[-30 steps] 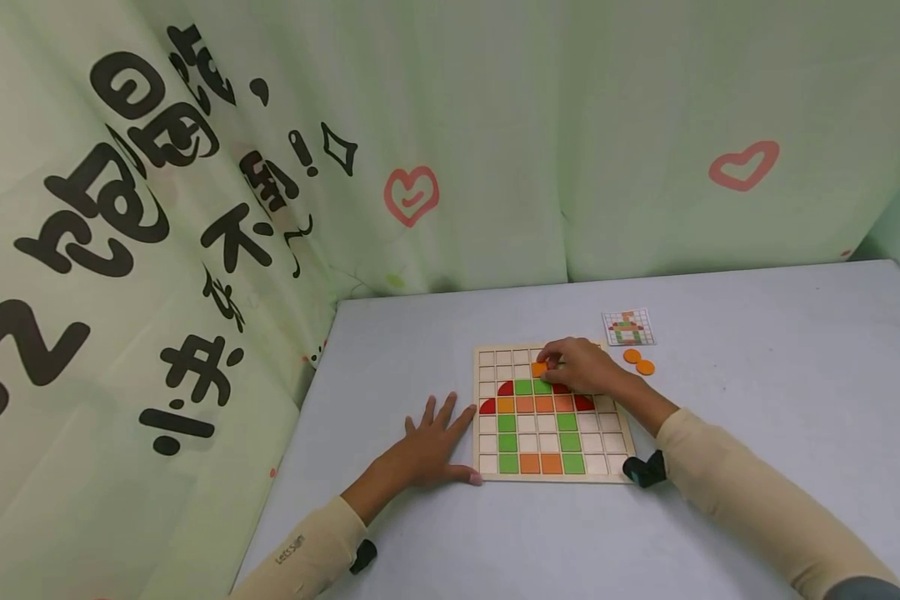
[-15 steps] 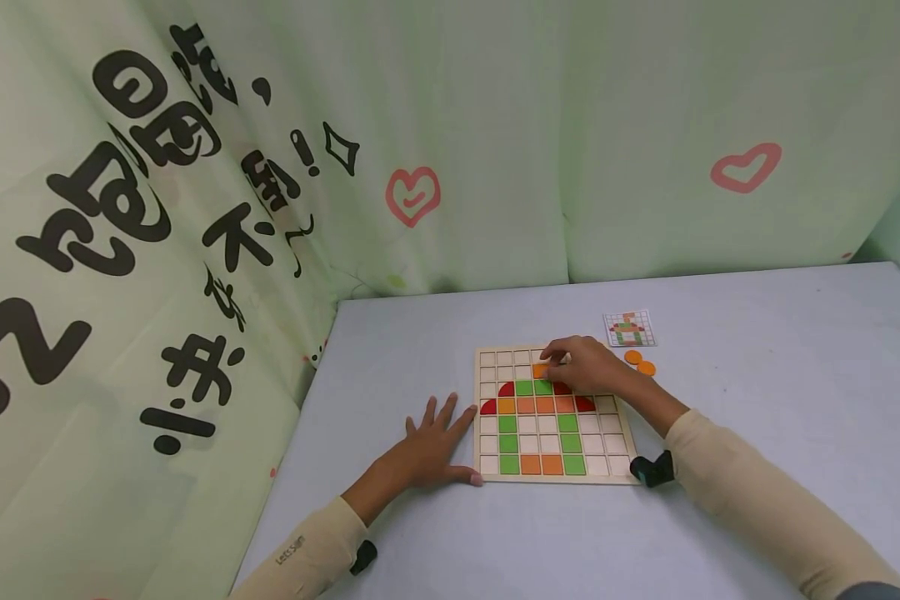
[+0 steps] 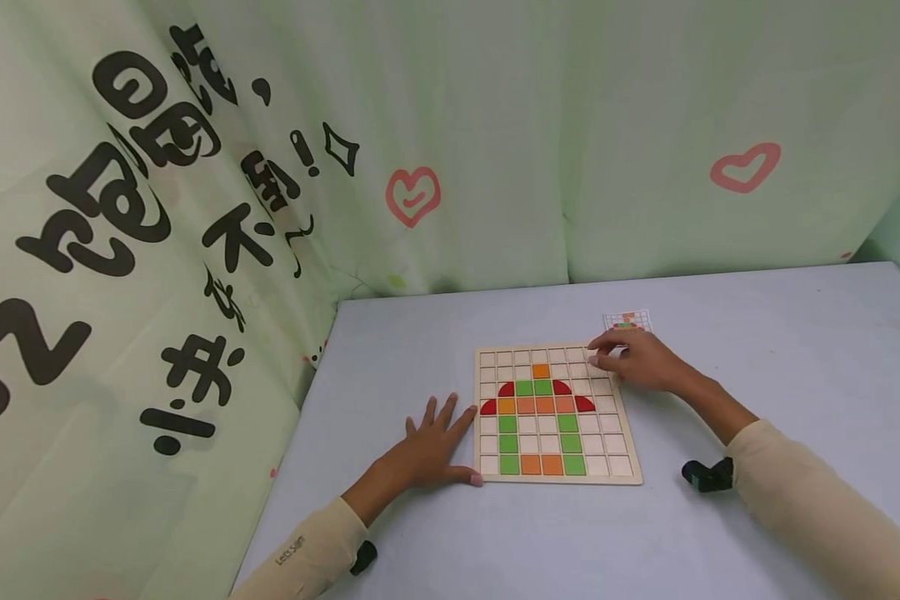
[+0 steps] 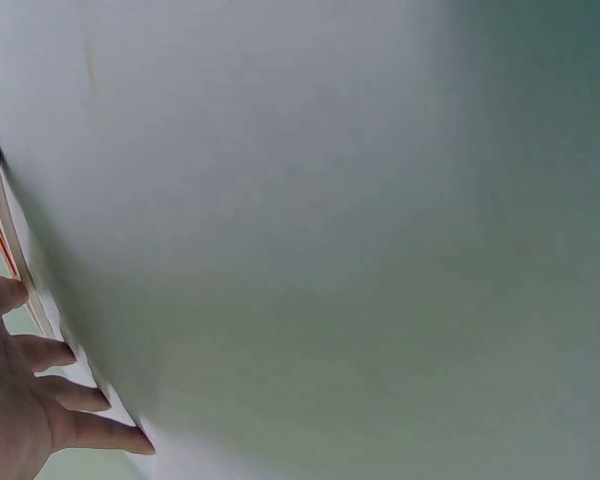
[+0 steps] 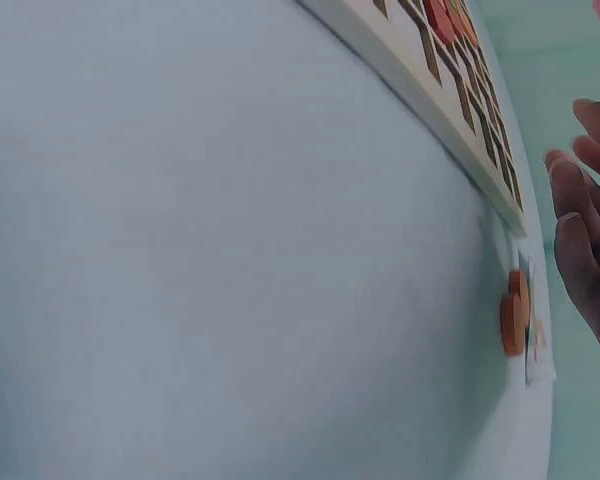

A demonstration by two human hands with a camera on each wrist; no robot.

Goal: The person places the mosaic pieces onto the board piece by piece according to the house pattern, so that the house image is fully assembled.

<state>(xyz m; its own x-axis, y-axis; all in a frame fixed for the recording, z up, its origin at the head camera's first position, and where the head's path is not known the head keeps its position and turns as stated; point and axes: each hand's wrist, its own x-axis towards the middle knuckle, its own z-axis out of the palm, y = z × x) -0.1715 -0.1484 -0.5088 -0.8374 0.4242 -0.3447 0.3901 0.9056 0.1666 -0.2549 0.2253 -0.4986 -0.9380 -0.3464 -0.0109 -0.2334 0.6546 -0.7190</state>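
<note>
A wooden grid board [image 3: 607, 480] lies on the table, holding green, orange and red pieces in several of its cells. Against its left edge rests my left hand [image 3: 431, 454], fingers spread and thumb at the near left corner. An orange square [image 3: 541, 371] sits in a cell above the two upper green squares [image 3: 533, 387]. My right hand [image 3: 641, 360] hovers over the board's far right corner with fingers loosely bent and nothing visible between them. In the right wrist view, two orange discs [image 5: 513, 322] lie on the table below that hand; in the head view it hides them.
A small printed pattern card [image 3: 630, 318] lies beyond the board, partly covered by my right hand. The table [image 3: 810, 358] backs onto a pale green curtain [image 3: 495, 167], which also hangs along the left side with black writing.
My right hand has let go of the orange square, left in its cell, and moved right toward the discs and card. My left hand stays at the board's edge.
</note>
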